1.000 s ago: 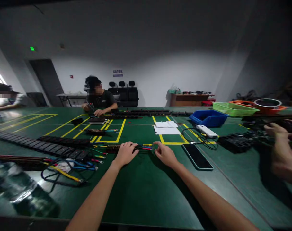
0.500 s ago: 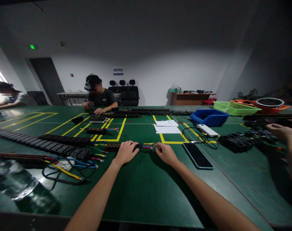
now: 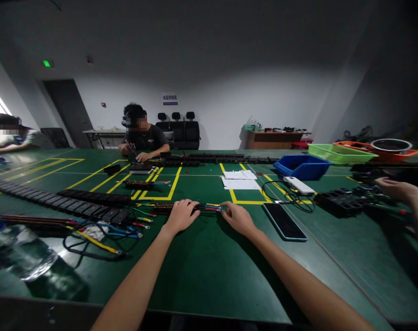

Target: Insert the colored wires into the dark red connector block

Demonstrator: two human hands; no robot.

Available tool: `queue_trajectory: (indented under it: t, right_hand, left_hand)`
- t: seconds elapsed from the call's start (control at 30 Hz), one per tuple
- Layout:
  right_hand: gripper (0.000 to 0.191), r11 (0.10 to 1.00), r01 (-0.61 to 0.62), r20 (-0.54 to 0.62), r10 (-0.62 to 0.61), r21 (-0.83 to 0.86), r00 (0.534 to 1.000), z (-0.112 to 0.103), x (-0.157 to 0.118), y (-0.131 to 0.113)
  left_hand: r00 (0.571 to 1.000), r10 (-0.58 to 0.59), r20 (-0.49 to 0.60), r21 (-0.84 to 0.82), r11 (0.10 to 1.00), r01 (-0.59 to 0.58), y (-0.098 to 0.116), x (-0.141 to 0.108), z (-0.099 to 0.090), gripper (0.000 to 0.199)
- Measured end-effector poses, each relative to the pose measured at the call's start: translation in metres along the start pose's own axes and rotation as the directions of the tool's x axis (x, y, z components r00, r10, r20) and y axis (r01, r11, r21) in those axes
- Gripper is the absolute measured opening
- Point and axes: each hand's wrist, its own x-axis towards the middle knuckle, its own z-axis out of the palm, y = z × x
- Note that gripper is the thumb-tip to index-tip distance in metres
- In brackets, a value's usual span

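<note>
Your left hand point(image 3: 181, 216) covers the cable bundle point(image 3: 209, 208), its grip unclear; past those fingertips, the lugged ends point(image 3: 219, 208) look evener than a second ago, suggesting better alignment, just beside your right hand point(image 3: 238, 218), fingers curled, pinch impossible to confirm

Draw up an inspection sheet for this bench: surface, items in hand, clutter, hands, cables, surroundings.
Surface: glossy green tabletop, marked with straight yellow tape lines.
Items in hand: dark, slim, straight bundle with multicoloured wire ends.
Clutter: clear plastic bottle with blue cap; flat rectangular phone with black screen; white paper sheets.
Hands: left hand lies over the bundle; right hand is at the wire ends, contact unclear.
Cables: thin black cable, coiled near the phone; thick yellow lead with metal lug near the bottle.
Surroundings: dark-shirted co-worker across the table; another person's hand at the right edge.
</note>
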Motion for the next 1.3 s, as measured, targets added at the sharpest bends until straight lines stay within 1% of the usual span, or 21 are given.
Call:
queue_trajectory:
  t: [0.07,0.17,0.33,0.5,0.63,0.77,0.87,0.97,1.1,1.2,1.3]
  right_hand:
    - [0.024,1.0,0.01,0.006,-0.01,-0.004,1.0,-0.0009,0.0,-0.0004]
    - [0.023,0.999,0.029,0.03,-0.028,-0.026,0.999,-0.0013,0.0002,-0.0011]
    - [0.03,1.0,0.001,-0.012,-0.001,0.011,1.0,-0.0007,0.0011,-0.0005]
    - [0.024,0.999,0.022,0.027,-0.021,-0.031,0.999,-0.001,0.0012,0.0]
    - [0.027,0.999,0.013,-0.044,-0.011,0.04,0.999,0.001,0.001,0.0019]
    - [0.022,0.999,-0.01,-0.114,0.014,0.041,0.993,0.0035,0.0016,0.0044]
    - [0.026,0.999,-0.023,-0.118,0.026,0.026,0.993,0.0035,0.0016,0.0039]
    - [0.031,1.0,-0.025,-0.083,0.025,0.01,0.996,0.002,0.0,0.0009]
    - [0.043,0.998,0.046,-0.037,-0.045,0.036,0.998,-0.0002,-0.0028,-0.002]
    - [0.052,0.995,0.066,-0.03,-0.064,0.074,0.998,-0.0005,-0.0031,-0.0017]
    - [0.049,0.996,0.06,-0.049,-0.057,0.068,0.997,0.0,-0.0025,-0.0012]
  left_hand:
    - [1.0,0.003,-0.004,-0.005,1.0,-0.003,0.0004,0.0,-0.0004,0.041]
    - [1.0,-0.003,-0.003,-0.005,1.0,0.003,0.0014,0.0001,-0.0018,0.041]
    - [1.0,-0.014,0.025,-0.026,1.0,0.014,0.003,0.0002,-0.0045,0.042]
    - [1.0,-0.009,0.011,-0.013,1.0,0.009,0.0027,0.0,-0.0039,0.043]
    - [1.0,-0.004,0.017,-0.019,1.0,0.004,0.0014,-0.0001,-0.0032,0.043]
    - [1.0,-0.004,0.021,-0.025,1.0,0.005,0.0011,-0.0001,-0.003,0.042]
    - [1.0,-0.005,0.015,-0.013,1.0,0.005,0.0012,0.0001,-0.0022,0.041]
    - [1.0,-0.002,0.0,0.003,1.0,0.002,0.0011,0.0003,-0.0008,0.04]
    - [1.0,0.0,-0.015,0.006,1.0,0.0,0.0009,0.0005,0.0011,0.039]
    - [1.0,-0.009,-0.011,0.008,1.0,0.009,0.0011,0.0009,0.0019,0.039]
    - [1.0,-0.009,-0.007,0.011,1.0,0.009,0.0011,0.0012,0.0021,0.04]
